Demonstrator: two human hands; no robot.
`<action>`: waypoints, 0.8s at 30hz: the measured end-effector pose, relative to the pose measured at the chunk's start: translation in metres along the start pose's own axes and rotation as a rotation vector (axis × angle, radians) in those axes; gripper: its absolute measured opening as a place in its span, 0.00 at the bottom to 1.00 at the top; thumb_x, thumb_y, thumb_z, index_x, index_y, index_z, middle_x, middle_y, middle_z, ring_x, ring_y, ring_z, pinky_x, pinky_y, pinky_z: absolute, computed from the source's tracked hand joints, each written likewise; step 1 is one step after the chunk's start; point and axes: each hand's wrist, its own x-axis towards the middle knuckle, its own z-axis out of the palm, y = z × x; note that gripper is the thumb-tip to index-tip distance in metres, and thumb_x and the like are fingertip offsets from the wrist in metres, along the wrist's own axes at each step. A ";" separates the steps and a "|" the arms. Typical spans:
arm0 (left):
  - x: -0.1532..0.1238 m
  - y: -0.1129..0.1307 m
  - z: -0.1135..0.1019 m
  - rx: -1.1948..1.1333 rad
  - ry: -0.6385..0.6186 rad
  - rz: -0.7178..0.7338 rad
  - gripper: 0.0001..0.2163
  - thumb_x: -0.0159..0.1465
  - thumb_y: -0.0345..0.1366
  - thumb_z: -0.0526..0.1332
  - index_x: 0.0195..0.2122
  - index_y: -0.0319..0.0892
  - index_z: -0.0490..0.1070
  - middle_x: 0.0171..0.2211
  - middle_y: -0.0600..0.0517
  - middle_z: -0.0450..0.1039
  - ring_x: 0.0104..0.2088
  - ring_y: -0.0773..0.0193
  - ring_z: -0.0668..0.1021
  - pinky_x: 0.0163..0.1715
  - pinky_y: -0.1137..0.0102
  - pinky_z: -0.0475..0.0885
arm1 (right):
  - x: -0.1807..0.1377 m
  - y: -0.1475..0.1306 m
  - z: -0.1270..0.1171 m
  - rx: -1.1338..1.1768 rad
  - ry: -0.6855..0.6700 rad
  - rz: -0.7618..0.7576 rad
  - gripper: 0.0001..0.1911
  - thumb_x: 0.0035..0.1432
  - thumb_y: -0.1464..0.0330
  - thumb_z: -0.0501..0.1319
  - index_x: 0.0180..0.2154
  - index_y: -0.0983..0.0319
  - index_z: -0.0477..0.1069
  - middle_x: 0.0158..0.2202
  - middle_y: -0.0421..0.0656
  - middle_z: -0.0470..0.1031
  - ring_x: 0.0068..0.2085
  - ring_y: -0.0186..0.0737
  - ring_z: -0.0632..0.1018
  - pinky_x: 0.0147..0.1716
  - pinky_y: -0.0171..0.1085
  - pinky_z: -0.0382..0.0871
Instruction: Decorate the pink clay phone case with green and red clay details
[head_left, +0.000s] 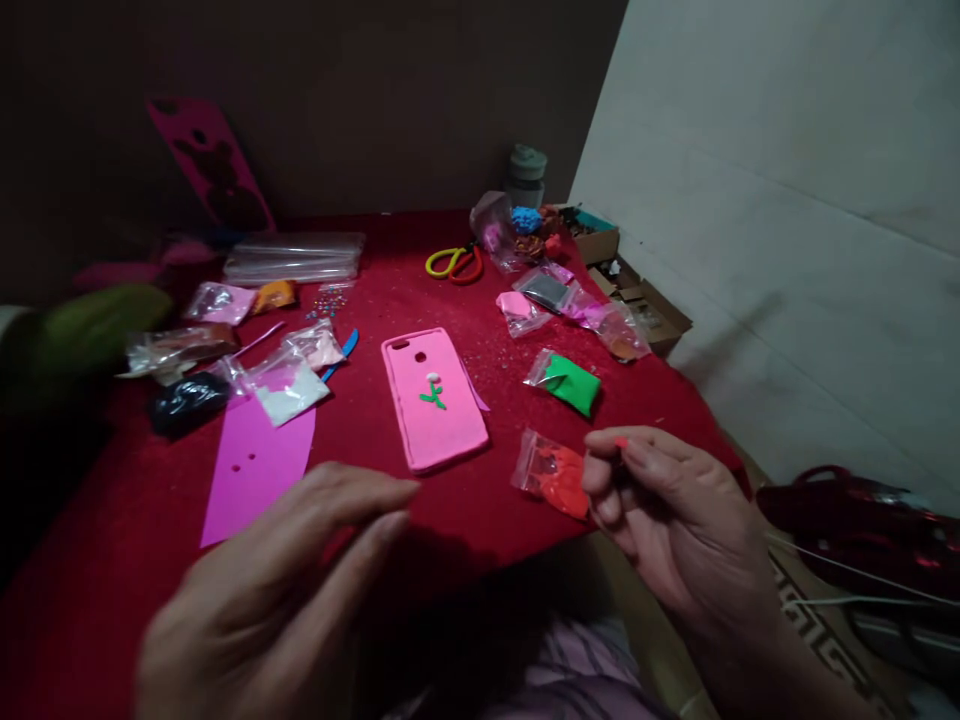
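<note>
My right hand (675, 500) pinches a small piece of red clay (621, 442) between thumb and forefinger. Just beside it, a clear bag of red clay (559, 478) lies near the table's front edge. My left hand (300, 580) hovers at the lower left, thumb and forefinger stretched out slightly apart, with nothing visible in it. Between and beyond both hands lies a pink phone case (457, 430), camera cutout at the far end. On its face sits a flower shape with a green stem and leaves (433, 396) and a whitish top (433, 379).
A bag of green clay (574, 385) is right of the case. Yellow-and-red-handled scissors (455, 263) lie behind. Leftward are a pink-purple sheet (259, 470), a white clay bag (291, 390) and a black one (187, 402). A bottle (527, 175) and cardboard boxes (637, 300) stand far right.
</note>
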 end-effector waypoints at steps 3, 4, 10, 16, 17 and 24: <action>0.011 0.010 0.021 -0.060 -0.137 0.111 0.08 0.65 0.29 0.61 0.43 0.49 0.74 0.37 0.58 0.76 0.35 0.71 0.78 0.35 0.82 0.70 | -0.003 0.000 -0.003 0.045 -0.024 0.041 0.08 0.48 0.63 0.71 0.31 0.60 0.82 0.24 0.41 0.79 0.19 0.26 0.74 0.15 0.22 0.63; 0.014 0.011 0.025 -0.064 -0.160 0.111 0.07 0.66 0.30 0.60 0.42 0.48 0.74 0.36 0.58 0.76 0.35 0.71 0.78 0.34 0.82 0.70 | -0.003 0.001 -0.004 0.051 -0.025 0.049 0.08 0.48 0.64 0.71 0.31 0.61 0.82 0.24 0.41 0.79 0.19 0.26 0.74 0.15 0.22 0.63; 0.025 0.008 0.040 -0.133 -0.281 -0.127 0.05 0.66 0.35 0.61 0.39 0.44 0.77 0.35 0.55 0.78 0.34 0.67 0.79 0.33 0.77 0.70 | -0.004 0.005 -0.016 0.011 -0.002 -0.042 0.07 0.48 0.65 0.71 0.31 0.61 0.82 0.24 0.42 0.80 0.21 0.27 0.74 0.17 0.23 0.64; 0.025 0.026 0.051 -0.218 -0.282 -0.136 0.06 0.66 0.33 0.62 0.43 0.45 0.75 0.37 0.56 0.78 0.36 0.68 0.78 0.36 0.77 0.71 | -0.006 0.012 -0.020 0.020 -0.075 -0.009 0.08 0.51 0.66 0.68 0.34 0.61 0.82 0.27 0.45 0.81 0.22 0.29 0.75 0.16 0.25 0.63; 0.025 0.031 0.054 -0.218 -0.271 -0.077 0.06 0.66 0.32 0.62 0.44 0.45 0.74 0.38 0.55 0.77 0.37 0.68 0.78 0.37 0.77 0.71 | -0.007 0.013 -0.018 0.026 -0.087 -0.001 0.08 0.51 0.66 0.68 0.34 0.62 0.82 0.27 0.45 0.81 0.22 0.30 0.75 0.16 0.25 0.63; 0.021 0.042 0.078 0.014 -0.094 0.345 0.10 0.64 0.29 0.65 0.46 0.36 0.72 0.41 0.47 0.71 0.41 0.67 0.75 0.41 0.75 0.71 | -0.015 0.020 -0.005 0.079 -0.150 0.077 0.09 0.54 0.65 0.66 0.25 0.63 0.78 0.20 0.38 0.69 0.22 0.29 0.67 0.19 0.29 0.60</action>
